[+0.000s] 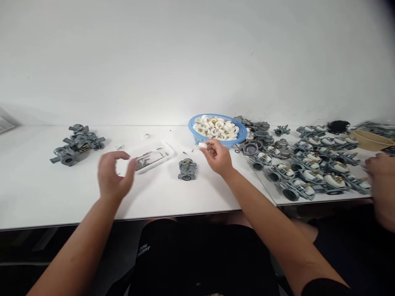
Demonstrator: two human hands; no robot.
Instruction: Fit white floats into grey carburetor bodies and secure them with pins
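My right hand pinches a white plastic carburetor float in front of the blue basket, which is heaped with similar floats. Below and left of that hand, a single grey carburetor body stands on the white table, a brass part showing in its middle. My left hand hovers at the left end of a white tray that holds thin metal pins. Its thumb and fingers are apart, with nothing visible between them.
More carburetor bodies are piled at the left. Rows of carburetors with floats cover the right table, where another person's hand rests near a tan scoop-like container. Small screws and a black ring lie near the basket.
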